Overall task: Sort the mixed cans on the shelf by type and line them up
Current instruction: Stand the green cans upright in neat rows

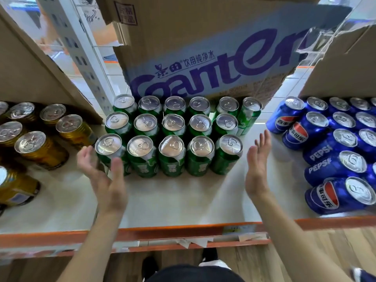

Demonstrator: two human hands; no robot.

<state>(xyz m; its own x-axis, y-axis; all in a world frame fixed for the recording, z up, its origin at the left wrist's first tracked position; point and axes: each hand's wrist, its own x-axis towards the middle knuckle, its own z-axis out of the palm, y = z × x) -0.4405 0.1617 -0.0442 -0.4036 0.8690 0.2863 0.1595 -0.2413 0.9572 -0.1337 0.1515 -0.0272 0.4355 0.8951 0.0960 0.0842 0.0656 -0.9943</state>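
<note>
Several green cans (pixel 172 135) stand upright in a tight block of three rows at the middle of the white shelf (pixel 173 200). Gold cans (pixel 41 149) are grouped on the left, blue Pepsi cans (pixel 333 157) on the right. My left hand (pixel 103 176) is open, palm inward, at the block's front-left corner, its fingers beside the nearest green can. My right hand (pixel 258 163) is open too, held flat and upright just right of the block's front-right can, apart from it. Neither hand holds anything.
A large Ganten cardboard box (pixel 213 47) hangs over the back of the green block. Cardboard flaps (pixel 30 68) lean over the left group, and a second flap (pixel 345 64) covers the right one. The shelf's orange front edge (pixel 183 231) runs below my forearms.
</note>
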